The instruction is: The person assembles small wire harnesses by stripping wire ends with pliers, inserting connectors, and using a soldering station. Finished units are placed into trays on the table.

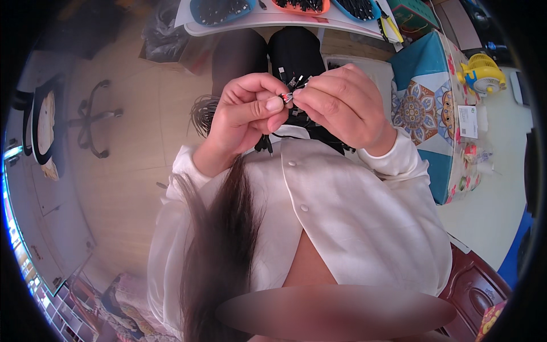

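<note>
Above my lap my left hand (245,108) pinches a thin cable end (286,98) between thumb and forefinger; red and pale wire ends show at its tip. The fingertips of my right hand (345,105) close on the same spot from the other side, and those fingers partly hide what they grip. Around and beneath my hands lies a bunch of black cables with small metal plugs (297,81). More black plug ends (263,143) hang below my left hand. A loose coil of dark cable (203,115) shows beside my left wrist.
Ahead is a white table (250,27) bearing a blue tray (194,16), an orange tray (302,11) and another blue tray (374,11), all holding black parts. Yellow-handled pliers (393,27) lie at its right. A patterned cloth-covered surface (424,111) and yellow fan (484,74) stand right.
</note>
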`<state>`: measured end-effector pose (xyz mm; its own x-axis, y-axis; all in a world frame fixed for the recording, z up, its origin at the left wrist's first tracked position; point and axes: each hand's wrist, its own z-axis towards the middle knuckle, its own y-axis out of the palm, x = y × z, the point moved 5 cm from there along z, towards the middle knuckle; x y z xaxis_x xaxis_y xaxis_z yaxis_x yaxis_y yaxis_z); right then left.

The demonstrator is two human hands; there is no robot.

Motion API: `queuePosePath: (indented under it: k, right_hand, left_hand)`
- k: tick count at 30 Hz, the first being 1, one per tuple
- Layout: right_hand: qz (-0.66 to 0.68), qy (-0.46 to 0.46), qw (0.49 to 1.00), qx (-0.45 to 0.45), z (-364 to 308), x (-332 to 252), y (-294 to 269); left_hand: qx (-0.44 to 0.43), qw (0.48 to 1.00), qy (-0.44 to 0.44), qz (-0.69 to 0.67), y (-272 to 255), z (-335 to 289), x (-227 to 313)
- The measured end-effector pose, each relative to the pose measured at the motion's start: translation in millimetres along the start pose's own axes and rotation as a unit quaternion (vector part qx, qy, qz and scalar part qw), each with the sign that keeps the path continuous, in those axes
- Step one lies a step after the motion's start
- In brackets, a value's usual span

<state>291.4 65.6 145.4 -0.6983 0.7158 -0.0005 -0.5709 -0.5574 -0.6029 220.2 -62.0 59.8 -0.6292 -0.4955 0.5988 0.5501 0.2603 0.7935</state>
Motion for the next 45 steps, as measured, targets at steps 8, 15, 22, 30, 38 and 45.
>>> queuePosePath:
  k: [8,15,22,30,38,45]
  right_hand:
    - [0.629,0.575,0.502,-0.146,-39.6,12.2,33.9]
    - [0.245,0.317,0.908,-0.12,-11.2,12.6,0.4]
    - [0.097,0.055,0.993,-0.04,-0.6,5.6,-4.1]
    - [0.186,0.115,0.975,-0.033,-4.1,4.8,0.1]
    - [0.327,0.258,0.908,-0.04,-18.5,6.7,6.8]
    - [0.202,0.088,0.974,-0.057,-3.6,3.5,-4.8]
  left_hand:
    - [-0.06,0.855,0.195,0.476,18.5,-5.3,21.0]
    - [-0.01,0.998,0.024,0.065,-1.8,-0.2,-0.3]
    - [-0.038,0.992,-0.068,-0.101,-1.6,0.8,-14.4]
    - [-0.072,0.988,-0.095,-0.098,5.5,2.2,-16.2]
    - [-0.035,0.972,0.042,0.228,14.2,-9.5,15.3]
    - [-0.037,0.987,0.011,0.159,10.6,-7.0,12.5]
